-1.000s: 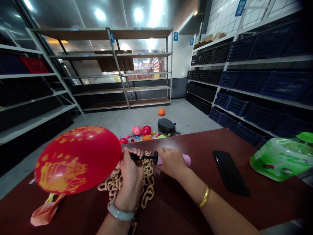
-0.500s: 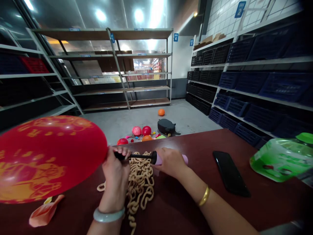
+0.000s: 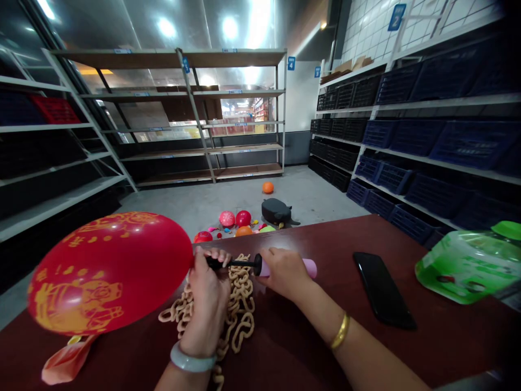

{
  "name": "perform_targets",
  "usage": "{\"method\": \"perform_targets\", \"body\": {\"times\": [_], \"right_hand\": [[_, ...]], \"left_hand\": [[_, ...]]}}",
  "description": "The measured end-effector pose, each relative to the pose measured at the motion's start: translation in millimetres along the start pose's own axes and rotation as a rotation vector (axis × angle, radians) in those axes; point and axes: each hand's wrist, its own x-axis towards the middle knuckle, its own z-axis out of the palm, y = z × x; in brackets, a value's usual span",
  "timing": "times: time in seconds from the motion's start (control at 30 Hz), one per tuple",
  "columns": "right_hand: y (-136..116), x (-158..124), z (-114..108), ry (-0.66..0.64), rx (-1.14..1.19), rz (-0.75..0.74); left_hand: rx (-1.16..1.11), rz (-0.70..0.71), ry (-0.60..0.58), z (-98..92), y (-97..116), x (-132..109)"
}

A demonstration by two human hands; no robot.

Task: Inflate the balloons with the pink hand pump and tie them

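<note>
Red balloon: it was swollen, and I saw it beside the left hand, over the counter.
Pump: it was between both hands — its black rod was showing.
Left grip: it was clamped on the black end.
Right hand: its grip was clamped on the lilac part.
Tan strands: they lay looped on the counter, partly hidden by the left arm.
Limp balloon: it lay just below the red one.

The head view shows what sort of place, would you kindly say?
Probably a storeroom, judging by the multi-tier shelving unit at the back, the dark blue plastic crates on the right-hand rack, and the blue sign numbered 4.
</note>
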Motion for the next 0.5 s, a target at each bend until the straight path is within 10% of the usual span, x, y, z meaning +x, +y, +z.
{"method": "perform_targets", "body": {"times": [0.23,0.5], "right_hand": [[-14.3,-2.9,5.6,-0.018,0.087,0.002],[-3.1,0.2,7.0,0.014,0.093,-0.029]], "left_hand": [[0.072,-0.065,-0.044,14.8,-22.8,-30.8],[0.074,0.010,-0.025,7.8,12.8,-1.2]]}}
